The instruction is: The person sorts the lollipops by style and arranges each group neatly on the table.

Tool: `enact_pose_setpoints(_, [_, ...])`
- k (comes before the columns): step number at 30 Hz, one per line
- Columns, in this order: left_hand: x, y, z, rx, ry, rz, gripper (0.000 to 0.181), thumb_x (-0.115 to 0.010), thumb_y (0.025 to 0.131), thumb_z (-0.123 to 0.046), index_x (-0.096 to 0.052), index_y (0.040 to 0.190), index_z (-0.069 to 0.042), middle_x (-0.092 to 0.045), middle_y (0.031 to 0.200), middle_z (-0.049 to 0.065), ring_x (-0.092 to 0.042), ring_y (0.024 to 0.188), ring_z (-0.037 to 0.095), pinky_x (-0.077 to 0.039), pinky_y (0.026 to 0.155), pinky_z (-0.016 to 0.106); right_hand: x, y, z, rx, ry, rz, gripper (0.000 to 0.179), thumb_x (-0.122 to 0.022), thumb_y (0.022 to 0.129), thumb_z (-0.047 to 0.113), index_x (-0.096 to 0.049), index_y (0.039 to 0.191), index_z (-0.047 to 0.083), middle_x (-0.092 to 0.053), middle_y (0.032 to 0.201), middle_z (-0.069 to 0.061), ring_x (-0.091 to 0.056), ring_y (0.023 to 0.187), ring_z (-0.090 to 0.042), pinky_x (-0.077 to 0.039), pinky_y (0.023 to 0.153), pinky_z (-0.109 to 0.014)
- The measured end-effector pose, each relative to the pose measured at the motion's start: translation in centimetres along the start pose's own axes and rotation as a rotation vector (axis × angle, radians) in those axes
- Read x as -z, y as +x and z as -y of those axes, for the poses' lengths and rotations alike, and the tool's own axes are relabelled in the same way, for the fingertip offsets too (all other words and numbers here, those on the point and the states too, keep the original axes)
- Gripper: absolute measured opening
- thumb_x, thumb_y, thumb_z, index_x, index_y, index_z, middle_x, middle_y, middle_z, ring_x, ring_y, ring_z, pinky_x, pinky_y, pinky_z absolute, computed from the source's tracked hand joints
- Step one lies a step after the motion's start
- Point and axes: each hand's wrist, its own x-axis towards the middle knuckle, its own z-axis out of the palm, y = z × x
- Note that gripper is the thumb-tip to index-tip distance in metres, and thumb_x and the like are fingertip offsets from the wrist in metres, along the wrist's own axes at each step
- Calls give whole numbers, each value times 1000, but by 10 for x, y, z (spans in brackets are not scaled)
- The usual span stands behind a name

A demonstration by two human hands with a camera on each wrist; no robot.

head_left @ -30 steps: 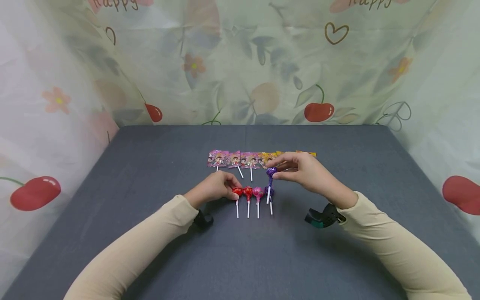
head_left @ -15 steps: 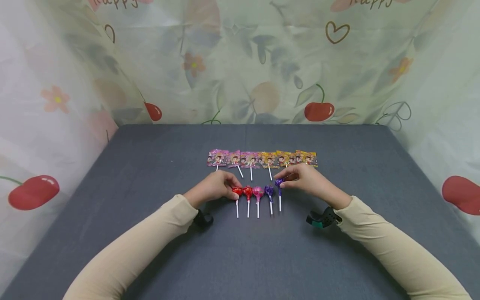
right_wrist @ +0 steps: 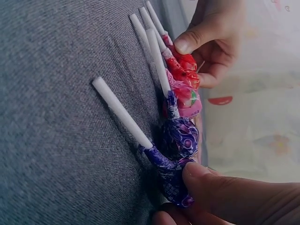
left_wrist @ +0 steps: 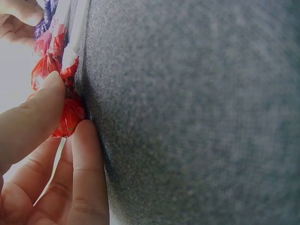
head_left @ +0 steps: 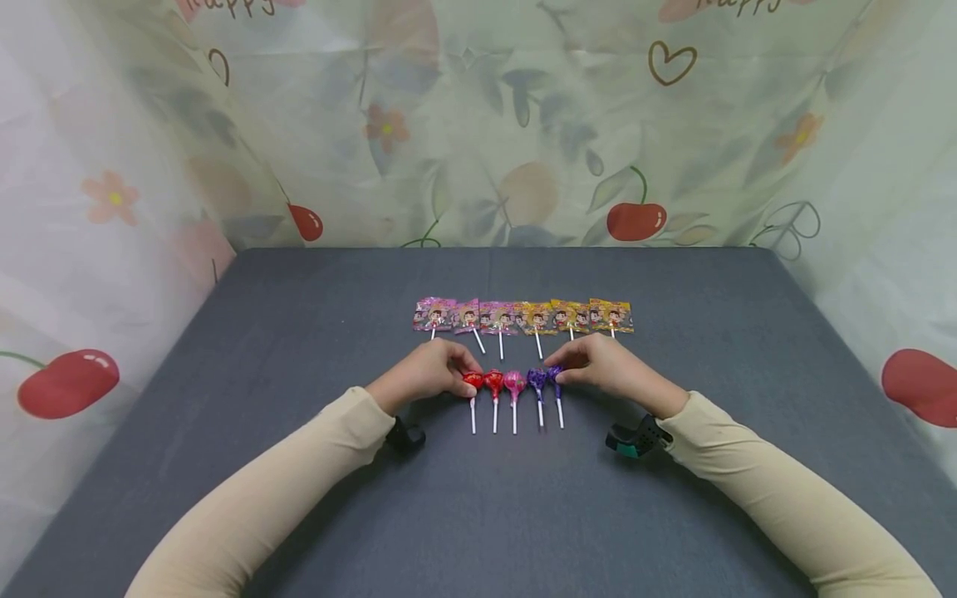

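Observation:
My left hand (head_left: pixel 432 371) pinches the head of the leftmost red lollipop (left_wrist: pixel 70 117) between thumb and fingers. At the other end of the row, my right hand (head_left: pixel 609 371) pinches the rightmost purple lollipop (right_wrist: pixel 171 180) by its wrapped head. Between them lie a second red lollipop (head_left: pixel 494 382), a pink lollipop (head_left: pixel 514 383) and another purple lollipop (right_wrist: pixel 180 136). Their heads sit close side by side, and all the white sticks point toward the person. In the right wrist view the held purple head is right against its purple neighbour.
Behind the row, several flat lollipops in printed wrappers form a second line, pink packets (head_left: pixel 435 316) at left and yellow packets (head_left: pixel 611 315) at right. A dark grey cloth (head_left: pixel 478 515) covers the table. Patterned curtains (head_left: pixel 478 149) hang at the back and sides.
My right hand has carried the purple lollipop rightward and down to the row's right end, beside the other purple one. The yellow packets came into sight. My left hand has stayed in place.

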Motion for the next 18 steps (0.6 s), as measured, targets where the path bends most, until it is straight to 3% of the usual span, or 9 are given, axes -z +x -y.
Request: enact_pose_setpoints(18, [-1,0,0,20,-18,3,24,-81,77,-8,-71,99,-8,-67,89,3,-56,73,11,-45,65,23,-3,4,-2,-28,-45,5,21,-71,89,15,-73,110,11,-71,110,-8,-64,103,-21,-50,89,-42])
